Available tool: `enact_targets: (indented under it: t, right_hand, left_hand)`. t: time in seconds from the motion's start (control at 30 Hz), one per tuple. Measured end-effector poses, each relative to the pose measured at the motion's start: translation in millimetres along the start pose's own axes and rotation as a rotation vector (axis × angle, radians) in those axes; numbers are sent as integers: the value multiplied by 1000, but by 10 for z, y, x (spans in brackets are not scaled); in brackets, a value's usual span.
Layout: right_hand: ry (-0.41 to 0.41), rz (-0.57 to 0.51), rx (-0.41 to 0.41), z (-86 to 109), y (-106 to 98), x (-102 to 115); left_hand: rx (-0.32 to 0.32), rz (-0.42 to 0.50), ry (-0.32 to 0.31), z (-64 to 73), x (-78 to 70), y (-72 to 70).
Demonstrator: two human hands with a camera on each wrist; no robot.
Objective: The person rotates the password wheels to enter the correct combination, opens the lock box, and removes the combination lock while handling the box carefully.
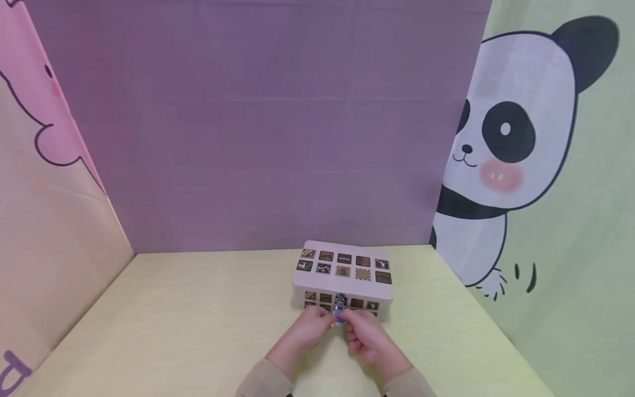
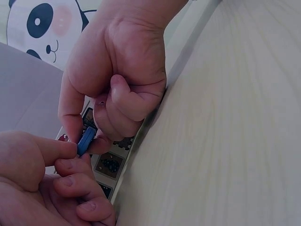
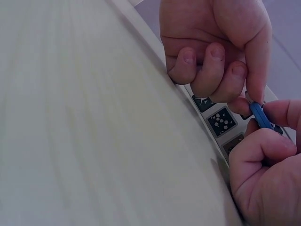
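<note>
A pale tin box [image 1: 342,284] with rows of small dark printed pictures stands on the table, its lid down. At the middle of its front hangs a small blue padlock [image 1: 339,313] by the metal latch [image 1: 340,298]. My left hand [image 1: 312,326] pinches the padlock from the left between thumb and forefinger. From the other side my right hand [image 1: 366,333] pinches it too, its remaining fingers curled into the palm. In the left wrist view the blue padlock body [image 2: 85,141] shows between both sets of fingertips; the fingers partly hide it.
Pale wood-patterned table [image 1: 198,320] extends around the box. A purple backdrop [image 1: 258,127] rises behind, with a pink cartoon figure on the left wall panel [image 1: 54,220] and a panda on the right wall panel [image 1: 585,237].
</note>
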State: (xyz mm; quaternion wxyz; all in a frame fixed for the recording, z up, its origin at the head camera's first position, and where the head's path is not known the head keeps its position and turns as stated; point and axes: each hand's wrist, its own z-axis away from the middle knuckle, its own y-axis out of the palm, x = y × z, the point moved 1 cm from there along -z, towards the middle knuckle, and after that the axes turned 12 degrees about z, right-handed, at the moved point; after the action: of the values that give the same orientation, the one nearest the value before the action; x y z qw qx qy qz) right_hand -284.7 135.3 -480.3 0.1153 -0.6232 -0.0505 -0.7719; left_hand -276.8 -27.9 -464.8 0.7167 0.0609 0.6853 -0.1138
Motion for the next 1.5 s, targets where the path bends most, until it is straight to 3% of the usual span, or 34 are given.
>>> enact_targets:
  t: [1.2,1.5]
  right_hand:
    - [20,13,-4,5,3,14]
    - [32,-60,13,19,-23,19]
  left_hand:
    - [2,-11,-19,-14,-11,1]
    - [-7,28,-41,-2,-41,6]
